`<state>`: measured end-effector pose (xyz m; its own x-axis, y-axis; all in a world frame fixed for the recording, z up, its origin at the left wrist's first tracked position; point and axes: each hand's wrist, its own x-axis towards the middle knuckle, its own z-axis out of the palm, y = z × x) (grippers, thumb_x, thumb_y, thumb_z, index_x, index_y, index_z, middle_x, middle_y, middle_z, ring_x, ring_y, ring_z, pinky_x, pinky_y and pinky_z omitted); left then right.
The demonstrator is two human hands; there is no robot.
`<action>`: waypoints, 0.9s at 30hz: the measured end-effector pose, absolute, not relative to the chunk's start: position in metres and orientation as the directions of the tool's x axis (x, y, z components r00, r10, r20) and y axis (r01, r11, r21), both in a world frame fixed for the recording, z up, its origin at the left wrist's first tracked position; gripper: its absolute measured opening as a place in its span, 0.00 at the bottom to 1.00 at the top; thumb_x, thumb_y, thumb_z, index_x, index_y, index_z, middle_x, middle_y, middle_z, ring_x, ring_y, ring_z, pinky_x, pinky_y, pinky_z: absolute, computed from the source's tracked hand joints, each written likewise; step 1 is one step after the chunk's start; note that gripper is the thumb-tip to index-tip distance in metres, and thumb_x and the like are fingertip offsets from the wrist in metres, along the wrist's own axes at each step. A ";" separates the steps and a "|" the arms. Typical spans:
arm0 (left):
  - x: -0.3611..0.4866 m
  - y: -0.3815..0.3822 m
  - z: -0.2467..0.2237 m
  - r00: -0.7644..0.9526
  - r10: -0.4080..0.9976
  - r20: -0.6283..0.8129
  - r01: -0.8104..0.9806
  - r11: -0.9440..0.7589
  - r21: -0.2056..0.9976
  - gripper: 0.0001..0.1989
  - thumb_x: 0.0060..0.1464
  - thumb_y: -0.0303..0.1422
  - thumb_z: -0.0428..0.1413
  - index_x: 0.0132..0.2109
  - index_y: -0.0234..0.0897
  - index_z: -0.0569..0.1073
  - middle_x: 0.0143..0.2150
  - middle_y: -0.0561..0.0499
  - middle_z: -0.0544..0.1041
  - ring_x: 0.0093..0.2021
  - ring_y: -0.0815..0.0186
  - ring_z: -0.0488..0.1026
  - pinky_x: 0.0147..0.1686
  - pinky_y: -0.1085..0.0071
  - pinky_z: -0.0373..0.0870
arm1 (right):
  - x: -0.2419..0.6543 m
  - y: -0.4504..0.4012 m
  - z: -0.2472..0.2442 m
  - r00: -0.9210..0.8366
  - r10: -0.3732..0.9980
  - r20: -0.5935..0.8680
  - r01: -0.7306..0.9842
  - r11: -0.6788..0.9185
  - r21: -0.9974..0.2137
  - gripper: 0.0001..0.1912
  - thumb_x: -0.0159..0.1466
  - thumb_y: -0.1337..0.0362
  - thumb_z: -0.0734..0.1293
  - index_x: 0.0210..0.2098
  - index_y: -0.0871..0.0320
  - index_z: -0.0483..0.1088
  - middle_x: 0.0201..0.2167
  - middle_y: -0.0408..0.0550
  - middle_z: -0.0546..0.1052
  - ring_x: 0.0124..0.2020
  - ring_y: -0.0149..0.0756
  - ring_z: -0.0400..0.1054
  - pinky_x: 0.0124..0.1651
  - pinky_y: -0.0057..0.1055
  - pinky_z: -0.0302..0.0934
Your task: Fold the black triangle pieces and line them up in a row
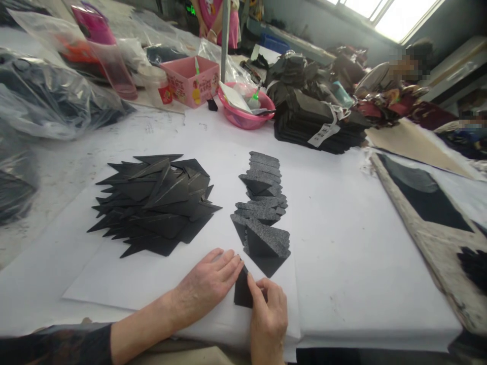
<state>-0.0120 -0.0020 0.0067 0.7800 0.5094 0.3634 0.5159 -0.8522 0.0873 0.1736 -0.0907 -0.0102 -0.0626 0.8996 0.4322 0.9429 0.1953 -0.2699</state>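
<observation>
On the white sheet in front of me lies a small black flat piece [242,292], perhaps fabric or leather. My left hand [211,279] is open, its fingers stretched out together with their tips at the piece's upper edge. Thumb and forefinger of my right hand [269,309] pinch the same piece along its right side. Just beyond, a column of overlapping folded pieces [266,203] shows speckled grey and black faces. To the left rises a loose pile of black pointed pieces [160,203].
A pink basin [243,119], a pink box [194,83] and a tumbler [110,61] stand at the back. Black stacked goods [312,116] lie behind to the right. A worn board [426,238] is at the right. Other people are in the background.
</observation>
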 end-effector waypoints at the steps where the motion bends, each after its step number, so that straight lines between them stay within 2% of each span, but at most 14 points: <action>1: -0.012 -0.002 0.007 0.780 0.509 0.364 0.517 -0.852 0.083 0.17 0.67 0.21 0.42 0.56 0.26 0.70 0.55 0.41 0.72 0.57 0.54 0.67 0.56 0.56 0.65 | 0.173 -0.091 -0.010 -0.062 0.898 0.435 0.943 0.195 -0.270 0.16 0.68 0.72 0.63 0.54 0.56 0.72 0.37 0.49 0.72 0.39 0.32 0.65 0.43 0.30 0.63; 5: -0.012 0.000 0.007 0.798 0.483 0.361 0.491 -0.868 0.075 0.18 0.68 0.20 0.39 0.56 0.25 0.70 0.57 0.42 0.71 0.61 0.55 0.64 0.59 0.58 0.61 | 0.170 -0.088 -0.008 -0.055 0.880 0.471 0.941 0.203 -0.270 0.15 0.68 0.72 0.63 0.52 0.57 0.73 0.36 0.49 0.71 0.38 0.32 0.65 0.43 0.30 0.62; 9: -0.016 0.002 0.007 0.809 0.469 0.353 0.464 -0.880 0.106 0.19 0.69 0.22 0.38 0.57 0.27 0.69 0.57 0.43 0.71 0.60 0.56 0.65 0.60 0.58 0.60 | 0.166 -0.084 -0.004 -0.026 0.856 0.516 0.943 0.193 -0.272 0.14 0.69 0.73 0.62 0.49 0.58 0.75 0.35 0.49 0.72 0.38 0.32 0.65 0.41 0.30 0.61; 17: -0.020 0.003 0.008 0.830 0.475 0.292 0.462 -0.879 0.117 0.20 0.69 0.24 0.38 0.61 0.33 0.66 0.60 0.45 0.69 0.62 0.54 0.63 0.59 0.56 0.61 | 0.171 -0.089 0.005 -0.051 0.876 0.480 0.933 0.213 -0.290 0.11 0.68 0.72 0.63 0.47 0.59 0.75 0.37 0.48 0.75 0.39 0.32 0.67 0.44 0.32 0.60; 23: -0.017 -0.002 0.009 0.826 0.495 0.271 0.494 -0.866 0.075 0.19 0.70 0.25 0.38 0.61 0.31 0.67 0.60 0.44 0.69 0.62 0.53 0.63 0.60 0.56 0.60 | 0.166 -0.088 0.003 0.018 0.872 0.489 0.922 0.175 -0.346 0.11 0.68 0.71 0.64 0.47 0.58 0.75 0.35 0.47 0.75 0.37 0.33 0.67 0.42 0.32 0.60; 27: -0.016 -0.002 0.008 0.849 0.456 0.267 0.463 -0.886 0.039 0.20 0.68 0.21 0.38 0.60 0.28 0.66 0.60 0.43 0.68 0.63 0.55 0.62 0.62 0.58 0.58 | 0.162 -0.090 -0.002 0.041 0.875 0.482 0.929 0.144 -0.340 0.11 0.68 0.72 0.64 0.47 0.57 0.75 0.37 0.49 0.75 0.39 0.35 0.67 0.43 0.33 0.61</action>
<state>-0.0160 -0.0024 0.0082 0.8493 0.4556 0.2666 0.4628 -0.8856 0.0392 0.1625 -0.0900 -0.0018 0.0405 0.8751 0.4823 0.9294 0.1442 -0.3398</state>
